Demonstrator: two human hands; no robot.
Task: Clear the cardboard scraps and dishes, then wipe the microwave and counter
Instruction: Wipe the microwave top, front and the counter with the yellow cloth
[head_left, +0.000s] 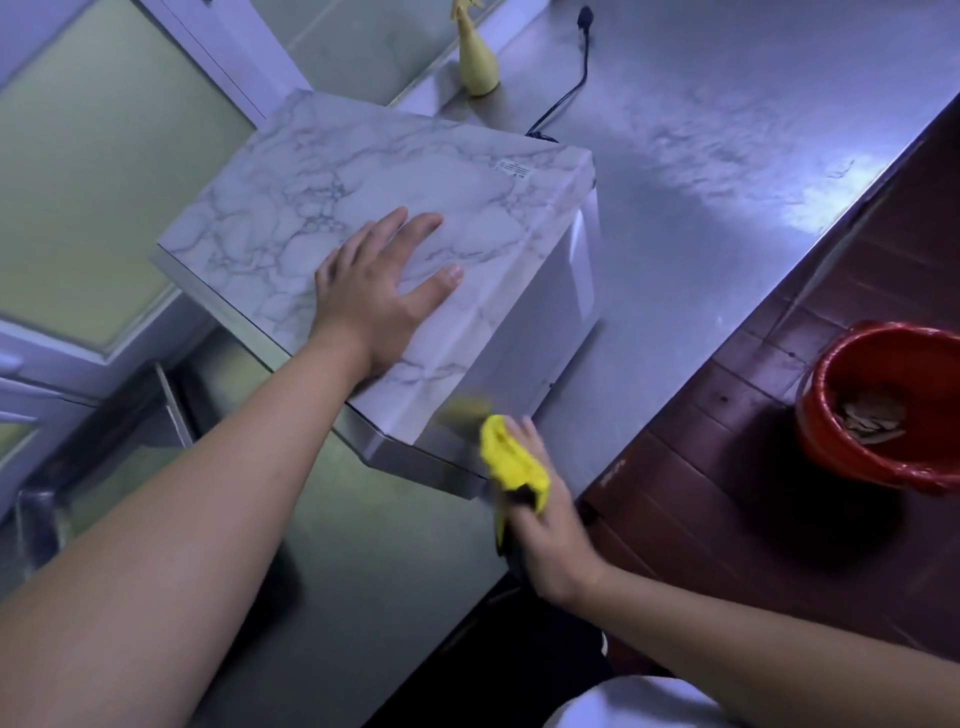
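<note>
A microwave (291, 218) with a marble-patterned top stands on the steel counter (727, 171). My left hand (379, 291) lies flat on its top near the front edge, fingers spread. My right hand (540, 514) grips a yellow cloth (511, 457) against the microwave's lower front corner; the cloth is blurred. A red bucket (831, 415) on the floor at the right holds cardboard scraps (867, 418).
A yellow bottle-shaped ornament (478, 62) stands at the back of the counter. A black power cord (571, 88) runs from the microwave's rear to a plug. Dark red floor tiles (753, 493) lie right of the counter edge. A window (88, 171) is at the left.
</note>
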